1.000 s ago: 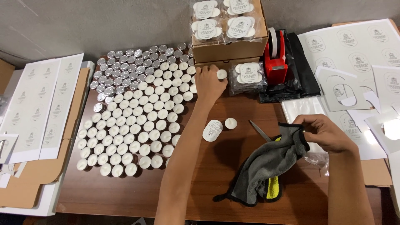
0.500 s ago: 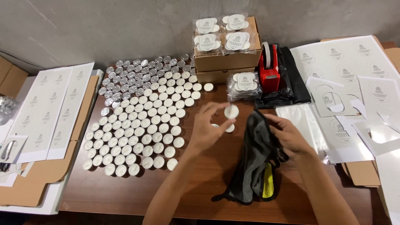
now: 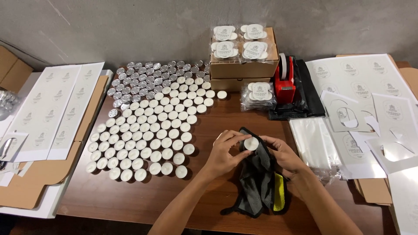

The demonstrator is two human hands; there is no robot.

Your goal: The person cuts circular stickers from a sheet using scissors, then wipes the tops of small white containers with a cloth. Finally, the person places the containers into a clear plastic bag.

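Both hands are meeting over the desk (image 3: 209,126), just above a grey glove (image 3: 257,182). The left hand (image 3: 224,152) is pinching a white candle (image 3: 251,144) in its grip, while the right hand (image 3: 283,152) is touching it, fingers curled, right of the candle rows (image 3: 148,130)

Tealight (image 3: 251,143) between both hands' fingers (image 3: 235,140)

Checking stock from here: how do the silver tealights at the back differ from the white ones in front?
The silver tealights show bare metal on top, while the white tealights show white wax. The silver ones lie loosely bunched near the wall; the white ones sit in neater rows nearer the person. Both are small, round and alike in size, resting on the same wooden table.
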